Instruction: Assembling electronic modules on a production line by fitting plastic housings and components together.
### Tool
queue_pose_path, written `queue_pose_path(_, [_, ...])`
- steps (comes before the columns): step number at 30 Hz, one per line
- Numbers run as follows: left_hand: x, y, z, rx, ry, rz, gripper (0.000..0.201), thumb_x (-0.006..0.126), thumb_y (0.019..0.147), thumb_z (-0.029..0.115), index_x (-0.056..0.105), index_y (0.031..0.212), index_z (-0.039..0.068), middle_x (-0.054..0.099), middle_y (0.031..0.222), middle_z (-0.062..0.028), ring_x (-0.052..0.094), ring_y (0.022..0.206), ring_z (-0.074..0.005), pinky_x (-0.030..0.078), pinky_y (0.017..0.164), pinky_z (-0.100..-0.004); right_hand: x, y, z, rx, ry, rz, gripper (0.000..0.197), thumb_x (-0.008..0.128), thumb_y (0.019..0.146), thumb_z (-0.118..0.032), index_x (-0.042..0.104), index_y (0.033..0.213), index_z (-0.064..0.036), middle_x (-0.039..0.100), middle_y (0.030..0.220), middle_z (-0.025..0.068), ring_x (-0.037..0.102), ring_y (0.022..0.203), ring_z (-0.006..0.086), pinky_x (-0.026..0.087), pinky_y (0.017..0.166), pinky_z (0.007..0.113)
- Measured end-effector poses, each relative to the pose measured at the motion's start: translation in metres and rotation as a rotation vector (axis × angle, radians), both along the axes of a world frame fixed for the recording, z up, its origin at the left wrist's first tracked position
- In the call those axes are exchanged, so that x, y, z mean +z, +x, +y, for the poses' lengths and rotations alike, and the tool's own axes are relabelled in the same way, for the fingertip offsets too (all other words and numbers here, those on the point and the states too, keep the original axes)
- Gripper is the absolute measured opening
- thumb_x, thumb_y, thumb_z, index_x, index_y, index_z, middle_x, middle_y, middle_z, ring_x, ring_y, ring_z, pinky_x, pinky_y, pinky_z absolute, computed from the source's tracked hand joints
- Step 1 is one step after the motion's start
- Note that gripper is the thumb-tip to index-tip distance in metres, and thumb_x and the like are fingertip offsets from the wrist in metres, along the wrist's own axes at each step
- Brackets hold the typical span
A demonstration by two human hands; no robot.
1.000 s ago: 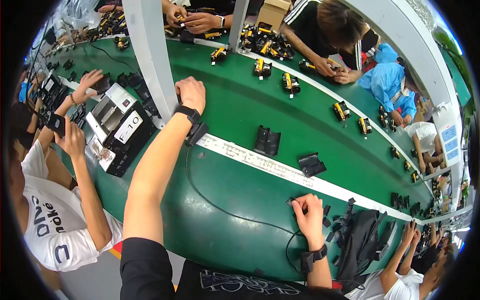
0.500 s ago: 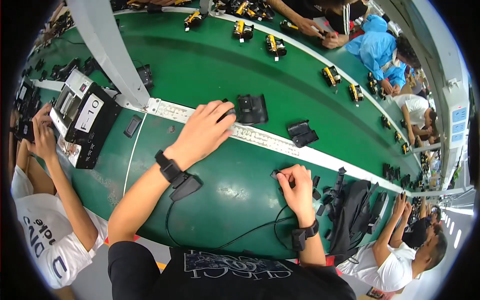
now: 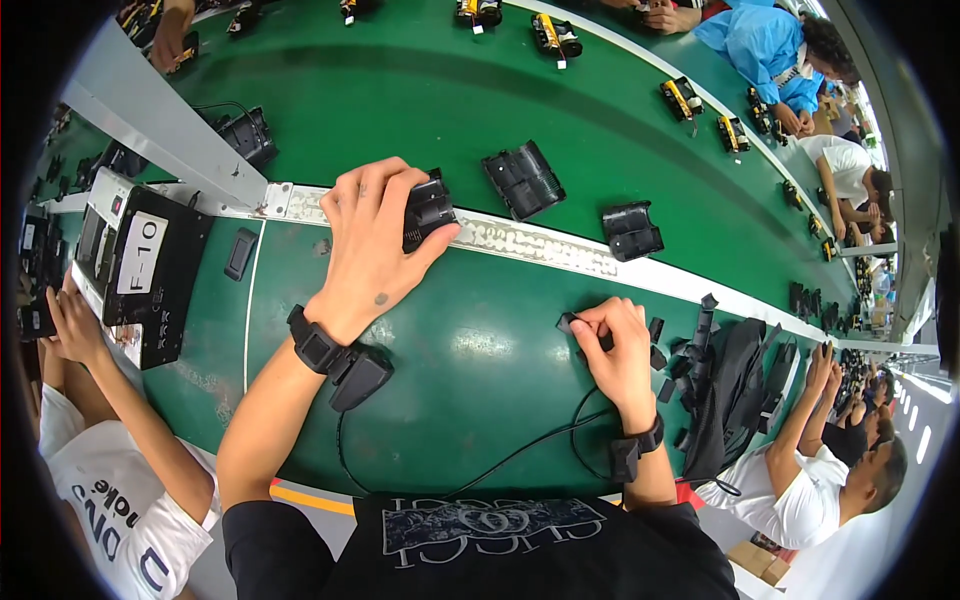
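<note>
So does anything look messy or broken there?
Nothing looks broken. The left hand grips a black plastic housing on the white strip; the right hand pinches a small black part. The black parts pile just looks jumbled.

Bright overhead light is flooding the scene; glare is pooling on the green table (image 3: 470, 345); straight edges are bending toward the black fisheye rim; focus is holding sharp.

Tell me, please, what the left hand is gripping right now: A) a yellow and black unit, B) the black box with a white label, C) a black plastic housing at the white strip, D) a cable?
C: the left hand is closed around a black housing at the white strip, while the right hand pinches a small black part on the green table.
</note>
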State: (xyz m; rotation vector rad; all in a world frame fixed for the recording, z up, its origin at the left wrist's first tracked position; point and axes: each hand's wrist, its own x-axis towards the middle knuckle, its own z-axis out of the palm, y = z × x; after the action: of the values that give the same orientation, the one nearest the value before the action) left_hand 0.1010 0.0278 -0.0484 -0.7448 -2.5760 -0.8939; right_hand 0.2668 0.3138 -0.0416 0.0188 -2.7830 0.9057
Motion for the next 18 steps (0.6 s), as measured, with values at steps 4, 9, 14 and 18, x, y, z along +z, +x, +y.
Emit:
queue_pose_path(4, [-0.003, -0.005, -0.004, -0.001, 0.021, 0.030, 0.034, 0.086, 0.088, 0.028, 0.073, 0.112, 0.008, 0.060, 0.139, -0.0110, 0.046, 0.132, -0.0366, 0.038, 0.108, -0.0536, -0.001, -0.004, 0.001, 0.017, -0.016, 0.009, 0.015, 0.082, 0.089, -0.005, 0.068, 0.090, -0.0084, 0.054, 0.076, 0.0029, 0.049, 0.073, 0.0216, 0.036, 0.075, 0.037])
queue_pose_path(9, [-0.001, -0.025, -0.012, -0.162, 0.109, -0.198, 0.027, 0.085, 0.089, 0.028, 0.075, 0.103, 0.007, 0.062, 0.135, -0.0111, 0.048, 0.131, -0.0372, 0.039, 0.108, -0.0512, 0.003, -0.002, 0.002, -0.006, -0.028, 0.025, 0.016, 0.082, 0.088, -0.005, 0.067, 0.088, -0.0077, 0.054, 0.076, 0.0034, 0.049, 0.072, 0.0224, 0.036, 0.074, 0.037])
queue_pose_path(14, [0.033, -0.037, -0.001, -0.350, -0.047, -0.383, 0.020, 0.082, 0.092, 0.025, 0.076, 0.097, 0.007, 0.069, 0.125, -0.0102, 0.058, 0.121, -0.0366, 0.043, 0.105, -0.0501, 0.000, -0.001, 0.007, 0.014, -0.062, 0.046, 0.016, 0.082, 0.087, -0.005, 0.067, 0.086, -0.0074, 0.054, 0.076, 0.0038, 0.049, 0.072, 0.0231, 0.036, 0.073, 0.038])
queue_pose_path(18, [0.045, -0.057, 0.024, -0.196, -0.103, -0.440, 0.020, 0.080, 0.095, 0.026, 0.076, 0.100, 0.007, 0.072, 0.118, -0.0103, 0.064, 0.114, -0.0360, 0.046, 0.101, -0.0502, -0.004, 0.001, 0.008, 0.029, -0.057, 0.075, 0.016, 0.083, 0.086, -0.005, 0.067, 0.086, -0.0074, 0.056, 0.077, 0.0039, 0.050, 0.072, 0.0233, 0.035, 0.074, 0.037])
